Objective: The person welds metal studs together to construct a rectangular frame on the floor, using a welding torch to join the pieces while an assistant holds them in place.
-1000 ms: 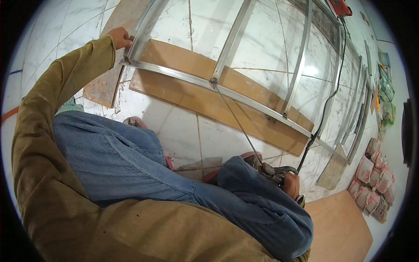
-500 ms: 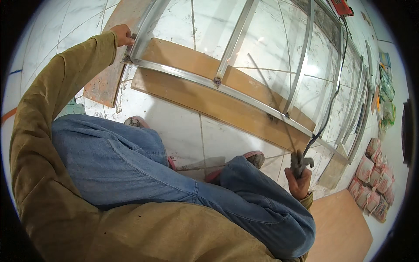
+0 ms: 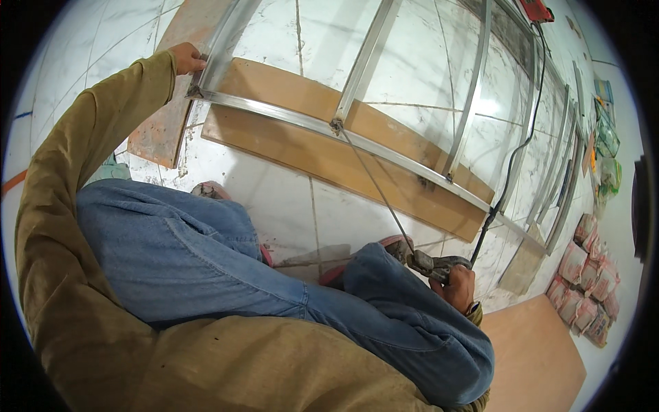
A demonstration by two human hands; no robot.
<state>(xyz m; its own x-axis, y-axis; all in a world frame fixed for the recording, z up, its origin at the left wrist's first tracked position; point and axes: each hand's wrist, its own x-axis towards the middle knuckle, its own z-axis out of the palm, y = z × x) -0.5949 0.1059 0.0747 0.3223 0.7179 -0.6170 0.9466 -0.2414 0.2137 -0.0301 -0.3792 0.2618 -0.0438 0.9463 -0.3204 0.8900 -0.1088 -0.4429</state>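
My right hand (image 3: 457, 288) is closed round a welding electrode holder (image 3: 434, 264) beside my right knee. A long thin welding rod (image 3: 379, 184) runs from its jaws up to the left, its tip at the joint where a crossbar meets the front bar of a metal frame (image 3: 274, 114). Whether the tip touches the joint I cannot tell. At the frame's left side bar, just above the corner, my left hand (image 3: 187, 58) has its fingers closed on the bar's edge. Dark weld marks show at the joints.
Brown boards (image 3: 295, 147) lie under the frame's front bar, and a stained board (image 3: 156, 139) under its left corner. A black cable (image 3: 516, 158) runs from the holder to a red box (image 3: 537, 10). Bagged packs (image 3: 583, 275) and a wooden sheet (image 3: 539, 350) lie at right.
My right hand has tilted the electrode holder leftward and shifted slightly down and left. The rod's tip has swung left to the crossbar joint. My left hand stays at the frame.
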